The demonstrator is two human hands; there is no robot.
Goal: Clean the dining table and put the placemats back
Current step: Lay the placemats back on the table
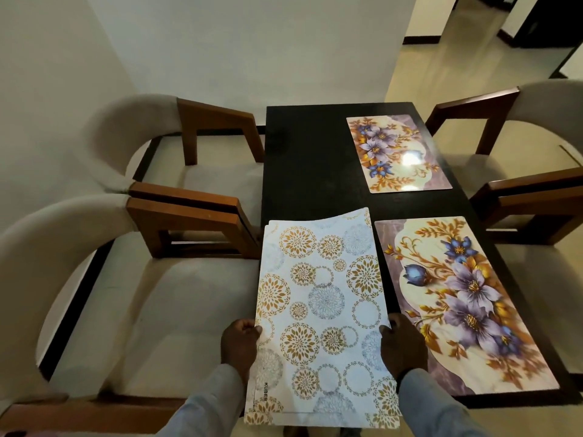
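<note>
Pale walls and cream floor tiles frame a dark table (303,159) with upholstered wooden chairs (176,279) down each long side.

Nearest, at six o'clock, both hands hold a white mat with gold and grey circles (318,310) by its long edges. The left hand (240,342) pinches the edge at about seven o'clock, thumb on top and fingers curled under. The right hand (402,345) grips the opposite edge at five o'clock in the same way. Faint doubled edges at the far corner suggest more than one mat in the stack, though the view is too soft to be sure.

The mat looks thin, light and half-stiff. Its far end bows and curls slightly, so it probably flexes and would droop if held by one corner. A two-sided hold near the middle of the long edges keeps it flat. The glossy face may slide easily on the polished top.

Just beside it at four o'clock lies a purple floral mat (467,304), flat on the table. At one o'clock, well apart, a second floral mat (397,152) lies flat, showing lamp glare.
</note>
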